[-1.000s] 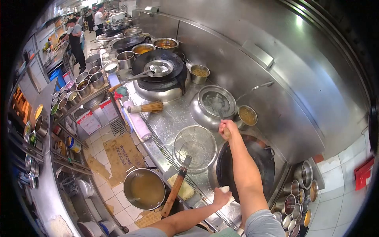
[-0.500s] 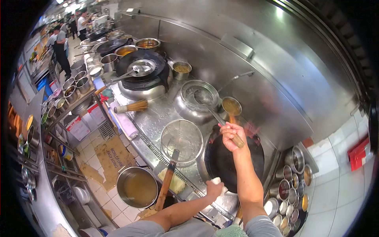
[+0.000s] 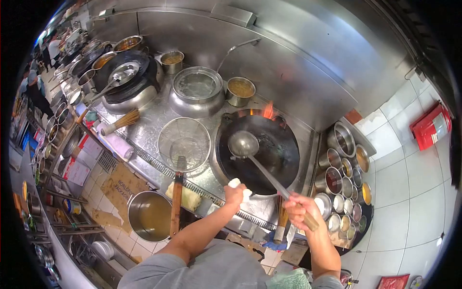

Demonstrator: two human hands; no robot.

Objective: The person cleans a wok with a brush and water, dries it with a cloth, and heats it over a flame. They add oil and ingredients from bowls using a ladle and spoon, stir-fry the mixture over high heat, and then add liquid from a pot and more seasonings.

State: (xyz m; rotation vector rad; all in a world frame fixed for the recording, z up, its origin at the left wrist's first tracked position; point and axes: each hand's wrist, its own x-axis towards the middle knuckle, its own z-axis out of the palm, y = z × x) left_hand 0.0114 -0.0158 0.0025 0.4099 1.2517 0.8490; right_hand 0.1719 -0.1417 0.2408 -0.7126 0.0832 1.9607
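My right hand [image 3: 301,210] is wrapped round the handle of a long ladle [image 3: 243,144], whose metal bowl hangs over the left side of a dark wok [image 3: 269,164]. At the wok's near left rim, my left hand [image 3: 235,194] grips a folded white cloth [image 3: 246,193]. Orange flames [image 3: 268,110] rise behind the wok's far edge. Left of the wok lies a round wire strainer [image 3: 184,143] with a wooden handle pointing toward me. Behind the strainer stands a round metal pot of water [image 3: 198,83].
Beside the water pot is a small pot of yellowish liquid [image 3: 240,89]. Several seasoning containers [image 3: 332,179] crowd the right side. A large stockpot [image 3: 152,219] stands lower left. Further left are a bamboo brush [image 3: 124,120] and a second wok [image 3: 126,79]. People work in the far left background.
The ladle has moved from the water pot to over the wok, my right hand drawing back toward me. The view has swung right. Flames behind the wok show more clearly. My left hand keeps the cloth.
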